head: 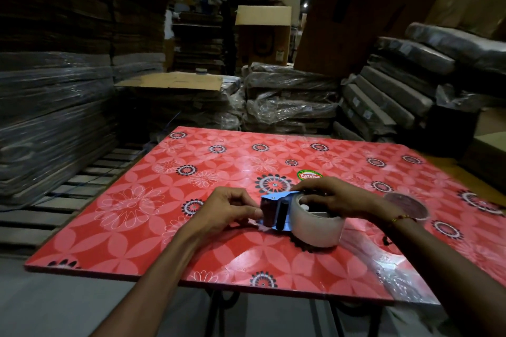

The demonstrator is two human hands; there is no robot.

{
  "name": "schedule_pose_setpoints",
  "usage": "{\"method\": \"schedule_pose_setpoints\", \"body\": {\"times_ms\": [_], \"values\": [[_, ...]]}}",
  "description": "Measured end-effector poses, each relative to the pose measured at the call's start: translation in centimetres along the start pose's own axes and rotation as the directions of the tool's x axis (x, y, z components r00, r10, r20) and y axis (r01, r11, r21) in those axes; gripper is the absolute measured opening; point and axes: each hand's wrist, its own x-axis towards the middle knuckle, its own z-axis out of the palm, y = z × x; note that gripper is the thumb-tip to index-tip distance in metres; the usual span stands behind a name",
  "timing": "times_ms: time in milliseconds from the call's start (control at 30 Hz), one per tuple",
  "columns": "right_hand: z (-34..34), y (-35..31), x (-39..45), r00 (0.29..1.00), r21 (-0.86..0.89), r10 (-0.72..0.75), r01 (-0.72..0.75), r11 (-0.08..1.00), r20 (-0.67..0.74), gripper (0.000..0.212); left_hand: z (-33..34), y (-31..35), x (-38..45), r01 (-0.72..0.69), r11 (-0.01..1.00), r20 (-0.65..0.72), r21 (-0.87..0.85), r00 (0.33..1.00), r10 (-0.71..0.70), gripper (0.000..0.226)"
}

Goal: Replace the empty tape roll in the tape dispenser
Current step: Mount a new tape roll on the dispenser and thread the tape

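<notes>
A blue tape dispenser lies on the red flowered table with a full clear tape roll mounted on it. My left hand pinches the tape's loose end at the dispenser's front, thumb against the dark roller. My right hand rests over the top of the roll and the blue frame, fingers curled onto them. An empty tape core stands on the table to the right, behind my right wrist.
Plastic-wrapped stacks of flattened cardboard and a wooden pallet surround the table at the back and left. Large brown boxes tower at the back right. A green sticker marks the tabletop.
</notes>
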Motion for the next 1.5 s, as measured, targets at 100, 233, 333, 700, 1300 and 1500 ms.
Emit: {"method": "schedule_pose_setpoints", "body": {"times_ms": [100,233,333,700,1300,1500], "values": [[0.1,0.1,-0.4,1.0,0.106,0.017,-0.017,0.994,0.003,0.012,-0.4,0.2,0.1,0.033,0.996,0.065,0.084,0.997,-0.039,0.026],[-0.3,-0.3,-1.0,0.999,0.21,0.04,-0.043,0.977,0.02,0.011,-0.4,1.5,0.3,0.02,0.993,0.139,0.119,0.99,-0.036,0.02],[-0.5,-0.9,-1.7,0.997,0.272,0.057,-0.066,0.96,0.044,0.018,-0.4,3.3,0.5,0.009,0.987,0.208,0.163,0.977,-0.043,0.016],[2.7,-0.8,-4.4,0.996,0.737,0.088,-0.064,0.673,0.007,0.021,-0.3,6.1,-0.7,0.045,0.999,0.385,-0.023,0.922,-0.033,0.01],[6.2,-2.3,-5.4,0.94,0.895,0.26,0.089,0.437,-0.221,0.028,5.7,4.3,-2.4,-0.192,0.981,-0.36,0.041,0.913,0.193,0.017],[6.3,-2.2,-5.6,0.937,0.893,0.276,0.074,0.444,-0.215,0.025,5.5,5.1,-1.7,-0.177,0.984,-0.341,0.022,0.924,0.173,0.011]]}}
